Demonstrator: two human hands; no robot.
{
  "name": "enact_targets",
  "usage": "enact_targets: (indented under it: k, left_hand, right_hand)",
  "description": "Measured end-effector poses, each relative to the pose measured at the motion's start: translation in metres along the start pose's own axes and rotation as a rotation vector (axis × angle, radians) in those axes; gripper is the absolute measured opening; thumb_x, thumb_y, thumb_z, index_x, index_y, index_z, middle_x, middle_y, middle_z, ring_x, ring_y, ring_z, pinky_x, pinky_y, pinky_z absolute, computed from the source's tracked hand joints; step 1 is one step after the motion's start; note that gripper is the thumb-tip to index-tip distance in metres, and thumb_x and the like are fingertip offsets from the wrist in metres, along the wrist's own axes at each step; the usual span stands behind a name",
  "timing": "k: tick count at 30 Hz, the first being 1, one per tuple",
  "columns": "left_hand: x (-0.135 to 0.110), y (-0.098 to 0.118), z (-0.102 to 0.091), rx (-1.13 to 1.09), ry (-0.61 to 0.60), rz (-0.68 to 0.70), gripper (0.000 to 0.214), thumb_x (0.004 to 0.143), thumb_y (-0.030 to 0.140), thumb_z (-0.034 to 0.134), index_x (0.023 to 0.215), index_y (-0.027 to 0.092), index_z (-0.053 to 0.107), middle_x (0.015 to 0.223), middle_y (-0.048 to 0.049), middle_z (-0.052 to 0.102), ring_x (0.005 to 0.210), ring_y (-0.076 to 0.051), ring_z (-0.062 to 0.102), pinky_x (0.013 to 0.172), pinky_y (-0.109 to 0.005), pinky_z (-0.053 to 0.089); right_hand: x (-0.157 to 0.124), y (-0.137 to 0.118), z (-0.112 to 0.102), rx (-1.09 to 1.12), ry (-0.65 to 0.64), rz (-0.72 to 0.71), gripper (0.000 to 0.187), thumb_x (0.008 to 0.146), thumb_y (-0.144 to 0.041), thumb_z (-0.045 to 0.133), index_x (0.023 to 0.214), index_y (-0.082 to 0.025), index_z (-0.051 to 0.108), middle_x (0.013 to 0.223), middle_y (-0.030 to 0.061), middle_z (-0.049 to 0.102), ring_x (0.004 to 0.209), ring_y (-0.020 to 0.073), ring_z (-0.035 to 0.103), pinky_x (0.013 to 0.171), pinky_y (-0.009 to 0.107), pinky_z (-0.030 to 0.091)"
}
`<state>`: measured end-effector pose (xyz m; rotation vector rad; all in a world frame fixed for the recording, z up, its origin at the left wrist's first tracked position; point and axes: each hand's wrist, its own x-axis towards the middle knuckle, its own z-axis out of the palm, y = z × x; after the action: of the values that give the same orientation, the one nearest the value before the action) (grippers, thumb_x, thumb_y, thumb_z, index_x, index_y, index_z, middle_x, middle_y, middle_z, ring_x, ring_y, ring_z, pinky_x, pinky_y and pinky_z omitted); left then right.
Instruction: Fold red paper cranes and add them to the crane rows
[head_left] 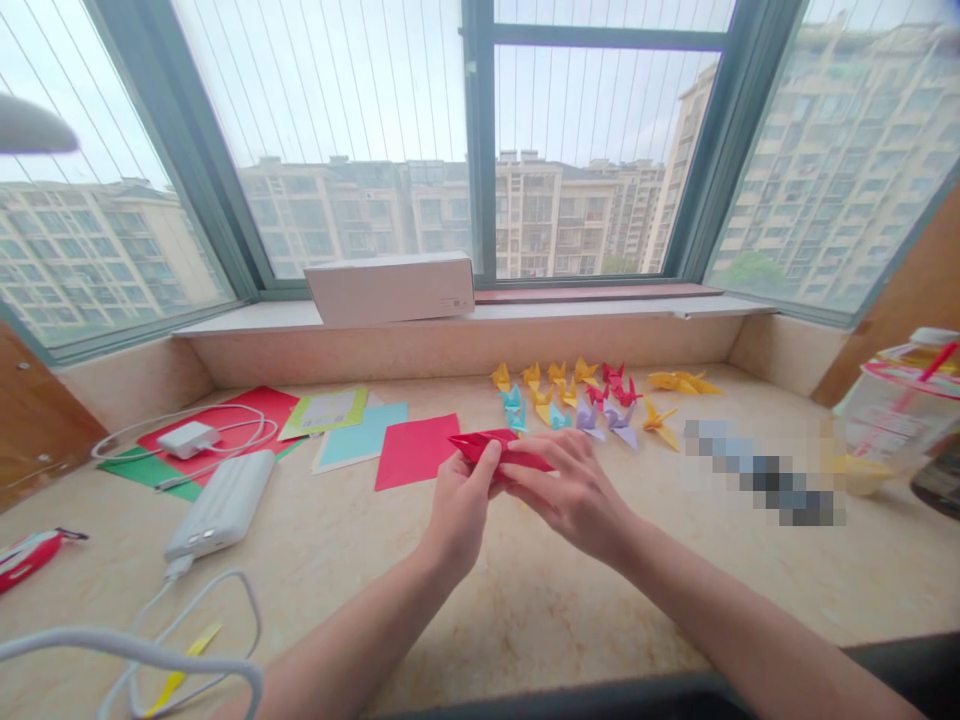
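Between both hands is a folded piece of red origami paper (529,454), raised a little above the counter. My left hand (463,500) pinches its left part, thumb on top. My right hand (566,490) grips the right part, its fingers stretched along the paper and covering some of it. A flat red paper square (416,450) lies just left of my left hand. Behind my right hand stand several folded paper cranes in yellow, blue, red and lilac, among them a yellow crane (661,424) and a lilac crane (621,423).
Light blue paper (364,432), a yellow-green packet (324,412) and a white power bank (221,505) with cables lie left. A white box (390,288) stands on the sill. On the right are a plastic cup (892,410) with a red straw and a blurred-out object (761,470).
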<state>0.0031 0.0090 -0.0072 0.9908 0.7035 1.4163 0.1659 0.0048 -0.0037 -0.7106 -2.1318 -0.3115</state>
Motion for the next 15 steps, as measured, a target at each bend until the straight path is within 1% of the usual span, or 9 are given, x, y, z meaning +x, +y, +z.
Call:
enact_targets:
  k: [4, 9, 12, 15]
  left_hand:
    - [-0.0034, 0.0032, 0.0029, -0.042, -0.01, -0.005, 0.029, 0.081, 0.036, 0.073, 0.098, 0.012, 0.071, 0.095, -0.0113, 0.075, 0.089, -0.022, 0.071, 0.08, -0.032, 0.057]
    - [-0.006, 0.0061, 0.0054, -0.092, 0.021, -0.015, 0.024, 0.08, 0.031, 0.074, 0.094, 0.012, 0.071, 0.091, -0.009, 0.075, 0.082, -0.019, 0.071, 0.073, -0.027, 0.056]
    - [-0.007, 0.007, 0.0063, -0.122, 0.009, -0.02, 0.022, 0.082, 0.03, 0.072, 0.096, 0.012, 0.07, 0.09, -0.0088, 0.075, 0.083, -0.019, 0.071, 0.075, -0.029, 0.057]
    - [-0.0081, 0.0069, 0.007, -0.16, -0.043, -0.026, 0.023, 0.084, 0.03, 0.071, 0.099, 0.013, 0.07, 0.094, -0.0093, 0.075, 0.089, -0.02, 0.071, 0.082, -0.033, 0.057]
  right_hand:
    - [0.0001, -0.0006, 0.0, 0.002, 0.048, 0.022, 0.022, 0.091, -0.022, 0.065, 0.112, -0.029, 0.071, 0.118, 0.0041, 0.069, 0.106, 0.0228, 0.061, 0.093, 0.044, 0.041]
    - [-0.0003, -0.0029, 0.0052, 0.083, 0.132, 0.081, 0.015, 0.089, -0.019, 0.067, 0.101, -0.026, 0.072, 0.114, 0.0039, 0.071, 0.106, 0.0228, 0.061, 0.094, 0.044, 0.043]
    - [0.0008, -0.0053, 0.0076, 0.108, 0.181, 0.122, 0.012, 0.089, -0.017, 0.066, 0.096, -0.025, 0.071, 0.112, 0.0038, 0.071, 0.107, 0.0233, 0.062, 0.094, 0.044, 0.043]
    - [0.0021, -0.0071, 0.0077, 0.106, 0.215, 0.151, 0.01, 0.088, -0.016, 0.066, 0.092, -0.024, 0.069, 0.109, 0.0039, 0.072, 0.104, 0.0237, 0.063, 0.093, 0.045, 0.043]
